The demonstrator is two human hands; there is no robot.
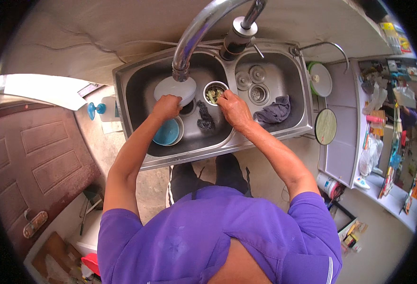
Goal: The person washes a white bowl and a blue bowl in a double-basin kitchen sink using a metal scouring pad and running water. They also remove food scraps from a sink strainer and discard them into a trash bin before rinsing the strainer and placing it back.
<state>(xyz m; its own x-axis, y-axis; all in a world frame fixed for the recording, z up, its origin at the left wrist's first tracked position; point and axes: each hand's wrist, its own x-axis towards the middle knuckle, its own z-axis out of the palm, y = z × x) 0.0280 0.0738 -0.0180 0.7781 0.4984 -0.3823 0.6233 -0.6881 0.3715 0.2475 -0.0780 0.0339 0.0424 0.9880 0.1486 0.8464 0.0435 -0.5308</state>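
Observation:
My left hand (167, 106) grips the near rim of a white bowl (175, 88) in the left basin, close to the dark drain opening. My right hand (232, 108) holds a small round strainer basket (216, 85) with a white rim by its right side; pale green food scraps lie inside it. Between the hands, a dark mesh scrubber (206, 122) rests on the basin floor. A blue bowl (166, 132) sits within a lighter one below my left forearm. The chrome faucet (180, 72) arches over the white bowl.
In the right basin (293, 106) are a grey cloth (276, 110), a drain strainer (258, 93) and two round clear lids (250, 77). A pump bottle (107, 108) stands left of the sink. Round lids (325, 126) hang at its right, near a lilac cabinet (340, 120).

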